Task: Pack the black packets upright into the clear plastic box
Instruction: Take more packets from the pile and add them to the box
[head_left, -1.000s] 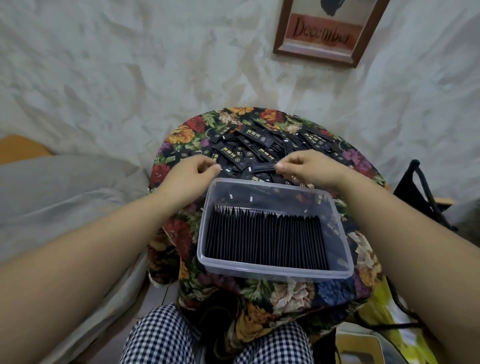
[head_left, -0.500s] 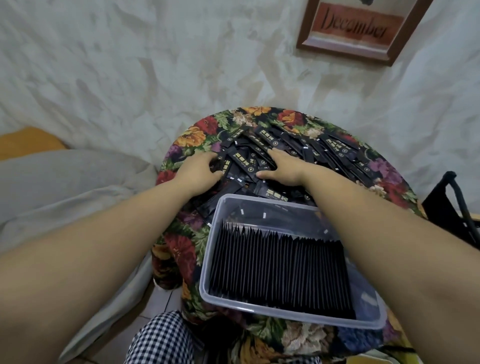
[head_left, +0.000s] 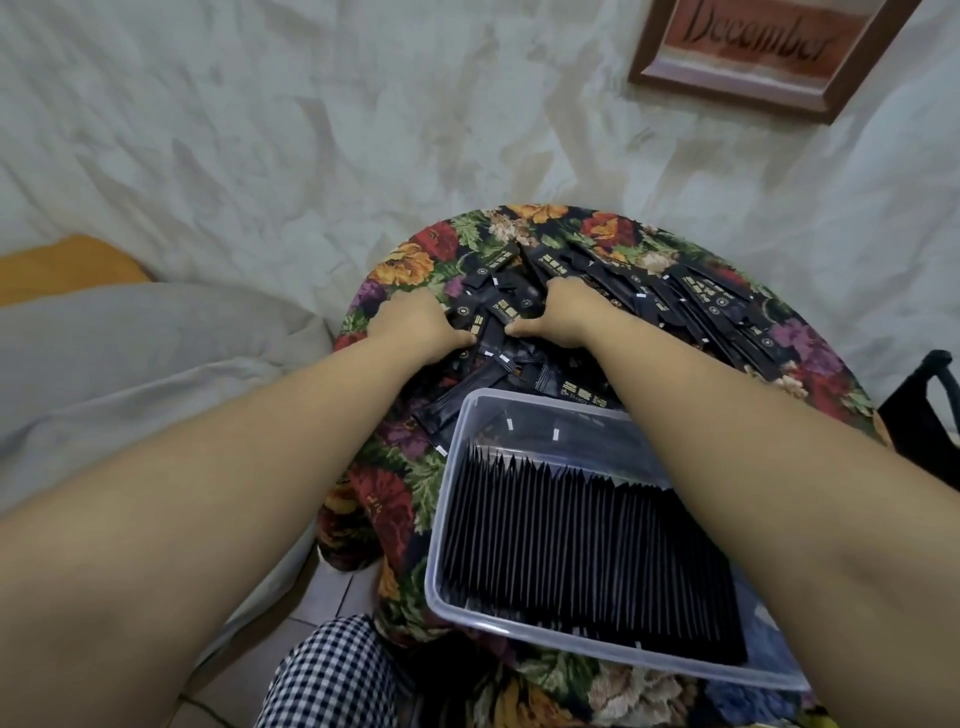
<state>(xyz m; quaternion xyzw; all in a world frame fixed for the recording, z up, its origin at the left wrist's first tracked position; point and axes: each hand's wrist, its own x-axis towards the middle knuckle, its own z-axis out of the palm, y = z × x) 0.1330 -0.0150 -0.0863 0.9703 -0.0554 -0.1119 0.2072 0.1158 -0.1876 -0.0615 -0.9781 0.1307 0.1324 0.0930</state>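
Fingers (head_left: 434, 312) of the left hand (head_left: 410, 325) are bent down into the heap of loose packets (head_left: 691, 306), tips buried. Fingers (head_left: 561, 291) of the right hand (head_left: 566, 317) are curled the same way. Both thumbs point inward and almost meet at the near edge of a small bunch squeezed btwn the two hands — a narrow, gathering grip on that bunch.

Vs half a sec ago: the right hand lay flatter on the heap w/ its fingers stretched out; now it's hooked. The hands sit closer together and a bit farther into the heap. The packed row (head_left: 571, 545) looks the same.

Outward: the heap covers the far half of the round surface (head_left: 405, 483) w/ its floral cloth, thickest on the right, where some packets reach the cloth's far-right edge. A few lie against the far wall of the clear plastic box (head_left: 441, 519), which sits on the near side. Whether its near wall overhangs the surface edge I can't tell. Inside, the packed row stands upright and fills most of the box. An open strip is left at the far end, where a couple of packets w/ white tabs lean. The right forearm crosses over the box's right side — the left forearm passes to the left of it, clear of the rim.

Room around: grey bedding (head_left: 156, 364) just beside the surface's left edge, tiled floor (head_left: 311, 613) and a checked knee (head_left: 332, 675) below. A black strap (head_left: 935, 395) is at the right edge. A framed "December" picture (head_left: 727, 78) hangs on the wall behind, well apart.
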